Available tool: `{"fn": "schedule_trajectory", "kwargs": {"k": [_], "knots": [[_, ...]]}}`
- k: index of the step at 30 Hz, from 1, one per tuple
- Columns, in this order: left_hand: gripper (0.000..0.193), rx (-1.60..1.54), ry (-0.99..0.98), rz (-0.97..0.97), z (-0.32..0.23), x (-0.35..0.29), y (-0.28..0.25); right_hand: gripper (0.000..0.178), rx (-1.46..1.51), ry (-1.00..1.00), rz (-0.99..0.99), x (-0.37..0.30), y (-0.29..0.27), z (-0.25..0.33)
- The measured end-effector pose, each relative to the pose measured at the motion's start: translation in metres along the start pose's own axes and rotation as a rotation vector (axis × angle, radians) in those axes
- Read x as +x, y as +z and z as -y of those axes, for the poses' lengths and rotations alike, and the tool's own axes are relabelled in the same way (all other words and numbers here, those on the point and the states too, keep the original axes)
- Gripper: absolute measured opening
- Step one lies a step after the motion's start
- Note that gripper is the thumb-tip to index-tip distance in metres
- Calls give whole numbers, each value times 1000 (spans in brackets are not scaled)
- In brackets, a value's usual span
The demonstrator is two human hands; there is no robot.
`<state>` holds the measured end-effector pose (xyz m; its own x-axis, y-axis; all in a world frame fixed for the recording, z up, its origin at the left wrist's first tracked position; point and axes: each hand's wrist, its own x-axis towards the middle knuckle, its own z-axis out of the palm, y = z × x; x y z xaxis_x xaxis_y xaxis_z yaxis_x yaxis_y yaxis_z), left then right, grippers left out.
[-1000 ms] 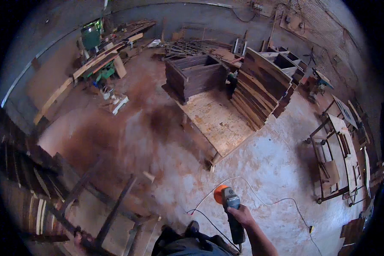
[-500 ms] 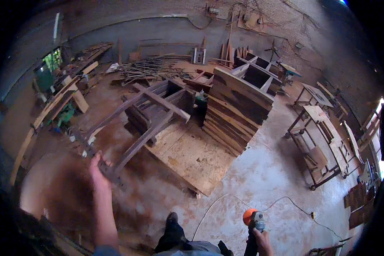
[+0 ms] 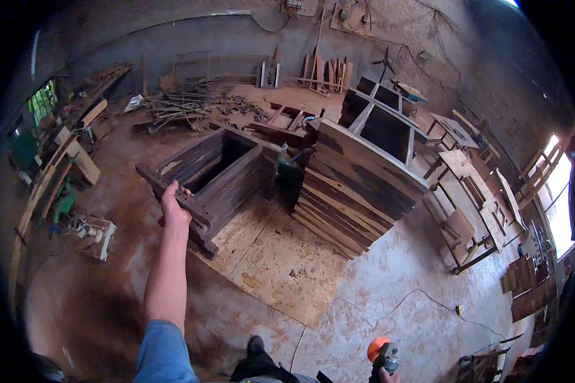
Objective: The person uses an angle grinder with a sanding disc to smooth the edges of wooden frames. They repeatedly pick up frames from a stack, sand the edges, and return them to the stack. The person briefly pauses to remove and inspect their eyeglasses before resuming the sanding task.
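Note:
My left hand (image 3: 174, 207) grips the near end rail of a dark wooden frame (image 3: 150, 177). The frame lies on top of a stack of similar dark frames (image 3: 236, 198), at the left part of a plywood board (image 3: 287, 277). At the lower edge, my right hand (image 3: 388, 376) is closed around an angle grinder (image 3: 390, 353) with an orange disc (image 3: 377, 347), held low and away from the frames; part of this hand is cut off by the picture edge.
A taller stack of frames (image 3: 358, 198) with striped wood sides stands right of the board. Worktables (image 3: 460, 169) stand farther right. A cord (image 3: 421, 291) crosses the floor. Scrap sticks (image 3: 185, 105) lie at the back, and a green machine (image 3: 64, 201) is at left.
The frame in my left hand has gone from a raised tilt down onto the dark stack, and my left arm has reached forward. The grinder has dropped lower in view.

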<state>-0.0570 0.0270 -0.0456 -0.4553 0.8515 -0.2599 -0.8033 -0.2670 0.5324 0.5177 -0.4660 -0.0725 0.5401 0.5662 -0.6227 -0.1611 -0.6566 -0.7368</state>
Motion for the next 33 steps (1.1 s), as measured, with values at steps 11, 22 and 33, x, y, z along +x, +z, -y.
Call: {"fn": "schedule_trajectory", "kwargs": {"k": [11,22,33], "knots": [[49,786,267,-202,-21,31,-24,36,-38,29,2,4,21,9],[90,1635,350,-310,20,-47,17,39,-166,44,88,45,13,-10],[84,1478,470,-393,13,9,-17,40,-184,91,136,45,-3,-1]]}}
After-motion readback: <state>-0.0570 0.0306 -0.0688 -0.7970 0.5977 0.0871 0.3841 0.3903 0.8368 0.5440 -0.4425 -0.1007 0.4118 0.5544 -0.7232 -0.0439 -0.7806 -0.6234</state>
